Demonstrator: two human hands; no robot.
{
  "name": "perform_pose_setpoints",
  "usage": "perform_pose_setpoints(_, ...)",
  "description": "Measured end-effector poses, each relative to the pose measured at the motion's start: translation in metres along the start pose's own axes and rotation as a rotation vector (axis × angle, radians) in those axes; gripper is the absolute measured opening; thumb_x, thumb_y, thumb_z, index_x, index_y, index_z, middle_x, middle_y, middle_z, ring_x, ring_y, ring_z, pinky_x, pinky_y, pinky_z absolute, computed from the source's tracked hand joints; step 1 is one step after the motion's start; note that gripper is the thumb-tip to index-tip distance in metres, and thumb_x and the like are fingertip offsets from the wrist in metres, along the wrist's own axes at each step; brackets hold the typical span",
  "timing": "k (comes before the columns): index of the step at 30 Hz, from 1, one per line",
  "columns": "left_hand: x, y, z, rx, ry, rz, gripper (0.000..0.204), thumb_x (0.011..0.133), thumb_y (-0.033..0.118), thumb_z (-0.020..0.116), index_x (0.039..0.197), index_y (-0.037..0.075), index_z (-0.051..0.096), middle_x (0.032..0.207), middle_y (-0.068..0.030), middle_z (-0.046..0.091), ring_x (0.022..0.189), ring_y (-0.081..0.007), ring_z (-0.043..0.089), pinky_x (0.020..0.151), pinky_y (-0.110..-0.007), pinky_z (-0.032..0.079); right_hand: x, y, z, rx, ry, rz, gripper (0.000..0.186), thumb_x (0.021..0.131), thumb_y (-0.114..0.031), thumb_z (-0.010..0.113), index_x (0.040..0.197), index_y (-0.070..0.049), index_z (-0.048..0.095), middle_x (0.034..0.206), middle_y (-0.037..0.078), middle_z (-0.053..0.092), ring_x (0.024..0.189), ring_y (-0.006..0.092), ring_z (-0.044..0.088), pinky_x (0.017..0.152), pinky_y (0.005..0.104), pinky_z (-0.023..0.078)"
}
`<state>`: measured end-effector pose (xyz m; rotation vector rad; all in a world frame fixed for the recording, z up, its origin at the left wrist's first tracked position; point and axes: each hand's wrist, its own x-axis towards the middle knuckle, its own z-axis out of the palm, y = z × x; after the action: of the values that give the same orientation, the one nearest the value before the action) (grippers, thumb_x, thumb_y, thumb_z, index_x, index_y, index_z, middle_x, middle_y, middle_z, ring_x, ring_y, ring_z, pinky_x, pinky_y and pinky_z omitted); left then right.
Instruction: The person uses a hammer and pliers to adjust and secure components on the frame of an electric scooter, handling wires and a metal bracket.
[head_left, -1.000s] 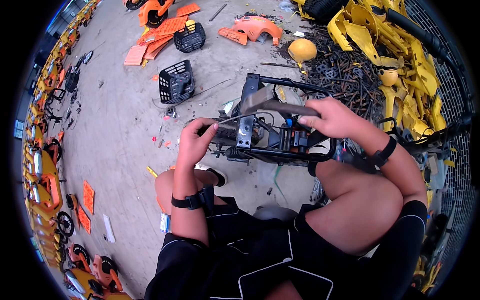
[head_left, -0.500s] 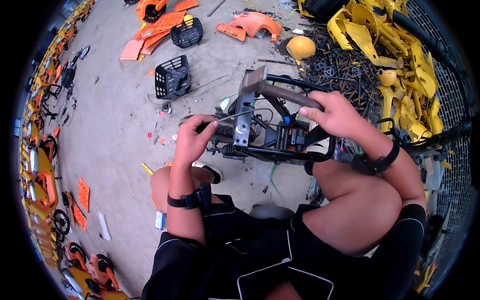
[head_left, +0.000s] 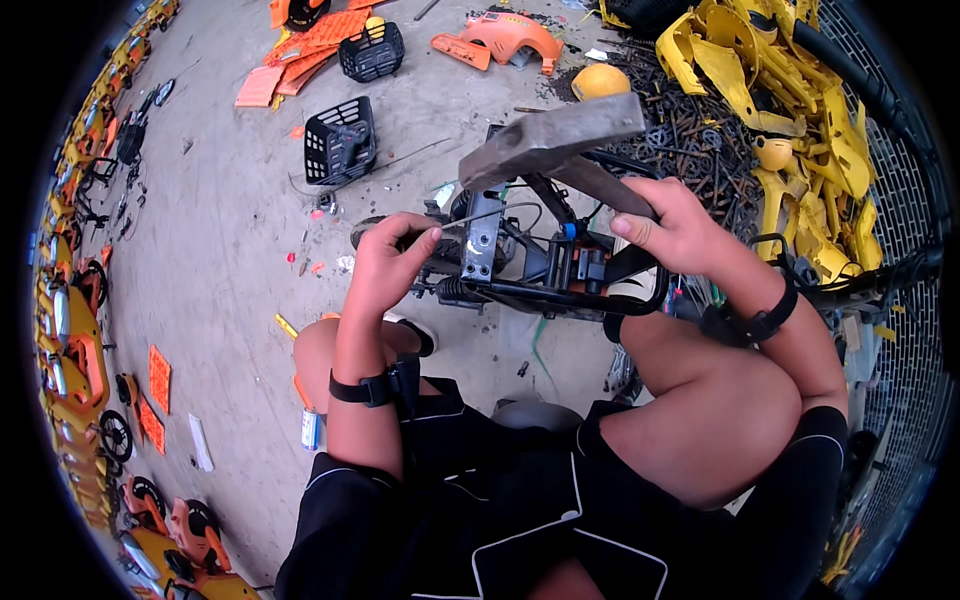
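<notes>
A hammer with a blocky, worn steel head (head_left: 550, 138) is gripped by its handle in my right hand (head_left: 672, 226), held up above the machine frame. My left hand (head_left: 390, 262) pinches a thin metal rod (head_left: 474, 215) that points right, across a dark metal plate with holes (head_left: 480, 256). Whether the rod's tip touches the plate, I cannot tell. The plate is part of a black tubular vehicle frame (head_left: 570, 303), which stands between my bent knees. A wheel and a coil spring are partly visible beside my left hand.
Two black plastic baskets (head_left: 341, 140) and orange panels (head_left: 313, 52) lie on the concrete floor ahead. To the right are a heap of dark metal parts (head_left: 690, 150) and a pile of yellow plastic shells (head_left: 828, 180). Rows of orange and yellow scooters (head_left: 78, 340) line the left.
The hammer has risen from the top of the plate, and its head looks larger and closer. My left hand keeps the rod in nearly the same place.
</notes>
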<state>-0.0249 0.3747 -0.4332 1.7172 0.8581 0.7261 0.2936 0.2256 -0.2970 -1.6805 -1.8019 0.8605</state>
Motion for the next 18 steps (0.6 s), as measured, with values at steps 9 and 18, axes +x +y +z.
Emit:
perform_pose_setpoints(9, 0.003, 0.001, 0.001, 0.001, -0.002, 0.003, 0.013, 0.094, 0.011, 0.074, 0.099, 0.0, 0.072, 0.083, -0.0024, 0.068, 0.074, -0.0086, 0.058, 0.067, -0.026, 0.049, 0.005, -0.002, -0.013, -0.164, 0.025, 0.075, 0.036, 0.096, -0.038, 0.069, 0.095, -0.001, 0.069, 0.067, 0.015, 0.062, 0.059, 0.0274, 0.061, 0.058, 0.0393, 0.047)
perform_pose_setpoints(18, 0.001, 0.005, 0.0, 0.028, -0.011, 0.01, 0.014, 0.096, 0.012, 0.073, 0.1, -0.001, 0.071, 0.085, 0.0007, 0.065, 0.076, -0.007, 0.056, 0.068, -0.024, 0.047, 0.002, -0.009, -0.006, -0.291, 0.013, 0.235, 0.036, 0.095, -0.037, 0.07, 0.091, -0.002, 0.067, 0.067, 0.016, 0.063, 0.061, 0.0317, 0.063, 0.059, 0.0407, 0.048)
